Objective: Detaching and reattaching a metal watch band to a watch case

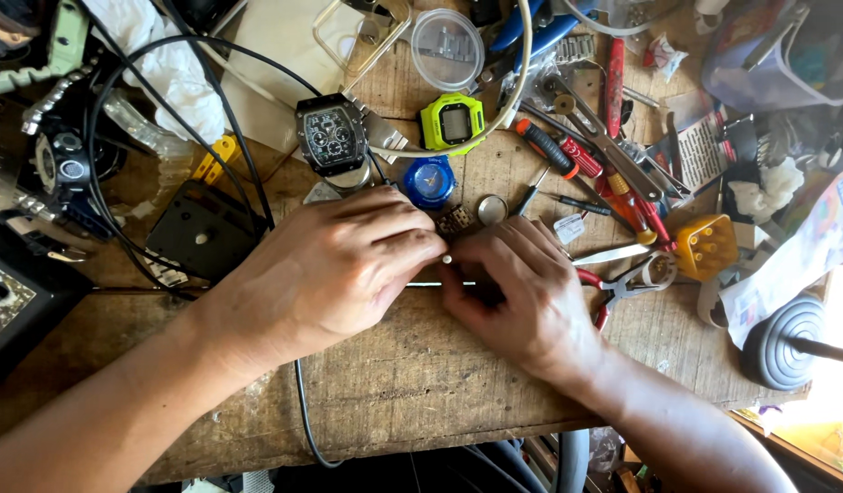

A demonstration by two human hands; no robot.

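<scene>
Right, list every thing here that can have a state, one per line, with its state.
left hand: on the wooden bench, fingertips pinched, meeting the right hand.
right hand: pinching a small pale part; what else it holds is hidden.
black square watch: face up, lying flat.
yellow-green digital watch: face up, no strap visible.
blue round watch: face up.
clear round lid: lying flat.
red-handled pliers: lying by the right hand; jaws unclear.

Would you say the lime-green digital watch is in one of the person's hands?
No, the lime-green digital watch lies on the wooden bench, beyond both hands.
</scene>
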